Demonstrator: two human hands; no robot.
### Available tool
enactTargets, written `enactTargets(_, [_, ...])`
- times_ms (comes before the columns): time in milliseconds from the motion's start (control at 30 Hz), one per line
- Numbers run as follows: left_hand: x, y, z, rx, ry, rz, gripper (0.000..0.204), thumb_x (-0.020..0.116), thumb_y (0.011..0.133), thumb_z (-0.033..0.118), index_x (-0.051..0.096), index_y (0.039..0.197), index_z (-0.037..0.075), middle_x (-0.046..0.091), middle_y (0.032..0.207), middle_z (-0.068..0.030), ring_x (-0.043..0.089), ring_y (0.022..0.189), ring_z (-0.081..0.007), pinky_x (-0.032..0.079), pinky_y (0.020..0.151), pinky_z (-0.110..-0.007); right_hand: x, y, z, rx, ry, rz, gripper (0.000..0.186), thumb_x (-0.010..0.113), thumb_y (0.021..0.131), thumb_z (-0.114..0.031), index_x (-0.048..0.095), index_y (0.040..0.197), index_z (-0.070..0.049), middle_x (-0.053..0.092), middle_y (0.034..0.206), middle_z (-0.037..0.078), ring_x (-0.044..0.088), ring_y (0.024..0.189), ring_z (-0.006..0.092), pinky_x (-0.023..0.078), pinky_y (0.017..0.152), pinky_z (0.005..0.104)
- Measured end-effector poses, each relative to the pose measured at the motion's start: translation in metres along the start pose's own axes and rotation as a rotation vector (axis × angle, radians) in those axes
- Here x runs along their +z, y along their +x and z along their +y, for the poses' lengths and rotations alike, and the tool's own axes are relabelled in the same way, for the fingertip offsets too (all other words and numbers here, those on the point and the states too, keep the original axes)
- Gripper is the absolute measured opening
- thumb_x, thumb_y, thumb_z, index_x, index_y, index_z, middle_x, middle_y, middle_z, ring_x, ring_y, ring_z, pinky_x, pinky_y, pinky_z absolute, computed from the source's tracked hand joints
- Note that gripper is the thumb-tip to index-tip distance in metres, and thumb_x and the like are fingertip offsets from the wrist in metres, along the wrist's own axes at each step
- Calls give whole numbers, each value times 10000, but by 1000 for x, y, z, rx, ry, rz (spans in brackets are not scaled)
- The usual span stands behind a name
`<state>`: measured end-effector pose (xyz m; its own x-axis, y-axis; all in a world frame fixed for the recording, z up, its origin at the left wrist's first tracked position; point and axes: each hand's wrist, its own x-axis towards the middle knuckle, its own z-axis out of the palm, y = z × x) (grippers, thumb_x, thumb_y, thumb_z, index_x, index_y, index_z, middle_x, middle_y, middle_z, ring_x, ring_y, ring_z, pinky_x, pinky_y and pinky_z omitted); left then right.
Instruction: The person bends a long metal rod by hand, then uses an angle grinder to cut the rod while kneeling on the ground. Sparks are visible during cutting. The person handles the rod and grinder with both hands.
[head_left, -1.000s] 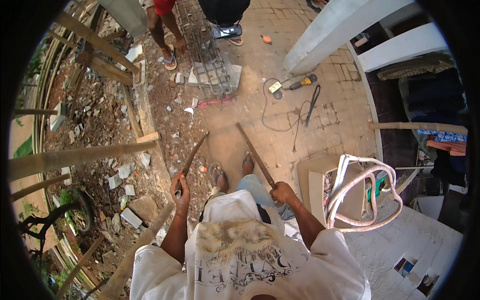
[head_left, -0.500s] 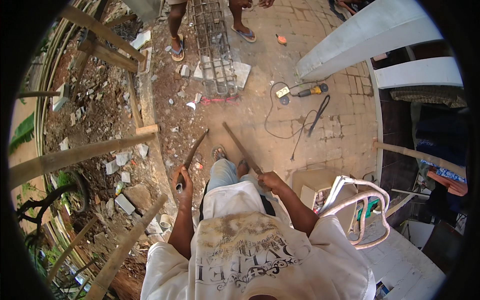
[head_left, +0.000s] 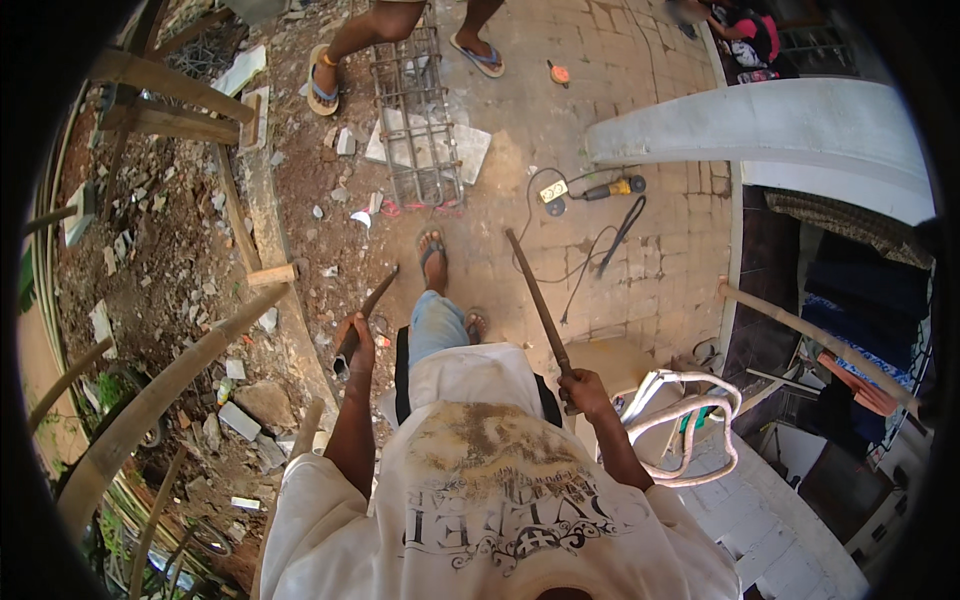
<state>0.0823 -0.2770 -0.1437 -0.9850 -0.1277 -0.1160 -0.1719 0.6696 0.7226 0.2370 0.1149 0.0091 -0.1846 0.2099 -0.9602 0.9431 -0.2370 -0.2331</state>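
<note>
My left hand is closed around a dark, curved, tapering tube, whose hollow wide end shows below the fist and whose thin end points forward and right. In my right hand is a long, brown metal bar, gripped near its lower end and slanting forward and left. The tube and the bar are apart from each other. Ahead of both lies a rebar cage over the ground, its near end by pink string. Another person's legs in flip-flops straddle the cage.
An angle grinder, a power socket block and cable lie on the paving. An orange tape measure is farther off. Rubble and bamboo poles fill the left. Right stand a white pillar and coiled hose.
My left foot has stepped forward toward the rebar cage. The tube and the bar stay in my hands, now farther apart. The other person's leg on the left has moved outward and bent.
</note>
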Motion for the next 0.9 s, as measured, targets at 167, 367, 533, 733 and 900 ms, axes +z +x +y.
enactTargets(167, [11, 97, -21, -346, -234, -27, 289, 616, 956, 285, 608, 865, 11, 597, 785, -59, 538, 758, -150, 459, 736, -320, 11, 22, -80, -49, 347, -7, 192, 606, 886, -131, 493, 737, -88, 423, 554, -26, 321, 397, 63, 258, 366, 236])
enactTargets(367, [-17, 169, -18, -535, -506, 131, 273, 614, 927, 245, 683, 890, -16, 653, 849, -79, 591, 816, -184, 443, 875, -340, 4, 107, -177, -226, 587, 49, 166, 607, 876, -115, 518, 739, -87, 441, 556, -19, 320, 393, 64, 253, 359, 238])
enactTargets(533, [-57, 182, -4, -593, -844, 786, 176, 593, 901, 159, 531, 880, -5, 653, 768, -151, 665, 768, -267, 540, 842, -419, 8, 202, -262, -434, 529, 168, 137, 618, 852, -122, 577, 754, -35, 542, 622, 24, 450, 461, 104, 380, 420, 261])
enactTargets(733, [-94, 157, -34, -766, -1064, 1305, 375, 400, 958, 327, 449, 713, 48, 610, 712, -154, 653, 759, -326, 540, 844, -516, 10, 296, -316, -599, 336, 309, 143, 620, 835, -143, 594, 765, -20, 565, 635, 31, 490, 476, 114, 421, 443, 271])
enactTargets(900, [5, 117, -148, -1010, -1386, 1784, 393, 368, 966, 402, 481, 883, 35, 642, 896, -195, 633, 929, -398, 453, 884, -682, 12, 408, -312, -646, 170, 383, 168, 615, 864, -166, 598, 809, -8, 539, 616, 11, 476, 487, 97, 368, 432, 266])
